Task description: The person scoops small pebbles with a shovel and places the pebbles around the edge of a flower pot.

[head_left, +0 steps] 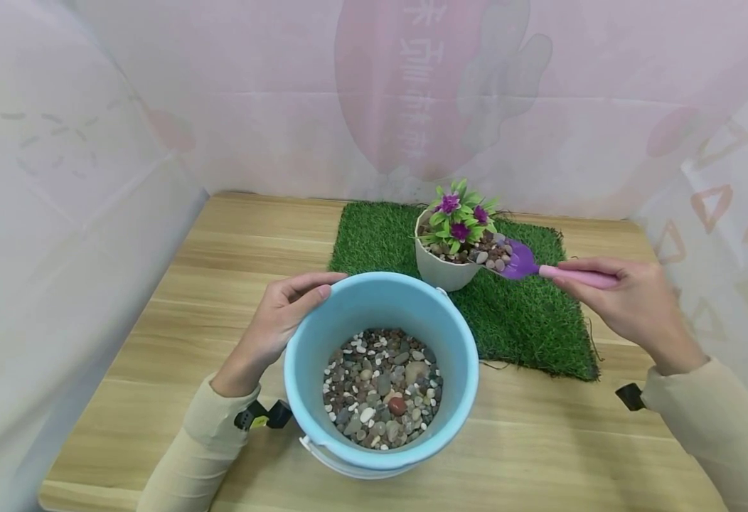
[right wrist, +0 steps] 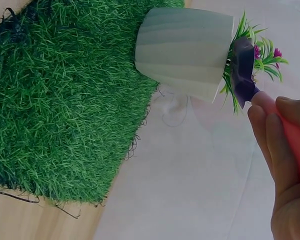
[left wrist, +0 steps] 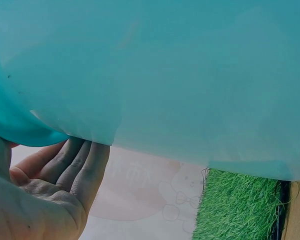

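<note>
Small pebbles lie on the purple blade of a trowel, its tip at the rim of a white flowerpot. My right hand grips the trowel's pink handle; in the right wrist view, the blade stands beside the pot's mouth. The pot holds a plant with purple flowers and some pebbles. My left hand holds the light blue bucket at its left rim; its fingers lie along the outer wall. Mixed pebbles cover the bucket's bottom.
A green artificial grass mat lies under the pot, on a wooden table. The bucket's white handle hangs at its near side. Pale printed cloth stands behind the table and along both sides.
</note>
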{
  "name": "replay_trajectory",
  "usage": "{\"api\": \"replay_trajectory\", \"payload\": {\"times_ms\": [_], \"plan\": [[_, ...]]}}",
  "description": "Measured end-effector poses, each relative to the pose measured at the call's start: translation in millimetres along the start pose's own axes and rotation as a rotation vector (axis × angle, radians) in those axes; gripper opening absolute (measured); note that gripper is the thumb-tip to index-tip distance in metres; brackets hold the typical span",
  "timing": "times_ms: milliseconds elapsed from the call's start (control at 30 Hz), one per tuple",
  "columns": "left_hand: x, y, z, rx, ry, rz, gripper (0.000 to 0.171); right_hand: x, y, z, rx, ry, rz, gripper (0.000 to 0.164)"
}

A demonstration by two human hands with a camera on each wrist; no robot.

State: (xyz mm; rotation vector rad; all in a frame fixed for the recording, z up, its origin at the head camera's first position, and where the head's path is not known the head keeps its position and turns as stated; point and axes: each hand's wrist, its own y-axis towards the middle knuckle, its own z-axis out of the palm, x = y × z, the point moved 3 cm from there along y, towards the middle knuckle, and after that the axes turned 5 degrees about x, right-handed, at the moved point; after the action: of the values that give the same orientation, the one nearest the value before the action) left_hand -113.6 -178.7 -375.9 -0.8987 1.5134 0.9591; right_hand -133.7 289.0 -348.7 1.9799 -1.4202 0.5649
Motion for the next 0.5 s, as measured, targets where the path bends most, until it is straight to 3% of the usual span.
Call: {"api": "replay_trajectory", "payload": {"times_ms": [400,500], "plan": [[0.3,-0.5,0.0,0.005,-0.009,0.007,0.035,10.0,23.5,5.4,0.042,-0.007,-0.019,0.022],[0.8,-0.1,-0.1,0.008,-0.014,0.005,0.036,15.3,30.6,3.4,0.034,-0.045,-0.078,0.020]]}}
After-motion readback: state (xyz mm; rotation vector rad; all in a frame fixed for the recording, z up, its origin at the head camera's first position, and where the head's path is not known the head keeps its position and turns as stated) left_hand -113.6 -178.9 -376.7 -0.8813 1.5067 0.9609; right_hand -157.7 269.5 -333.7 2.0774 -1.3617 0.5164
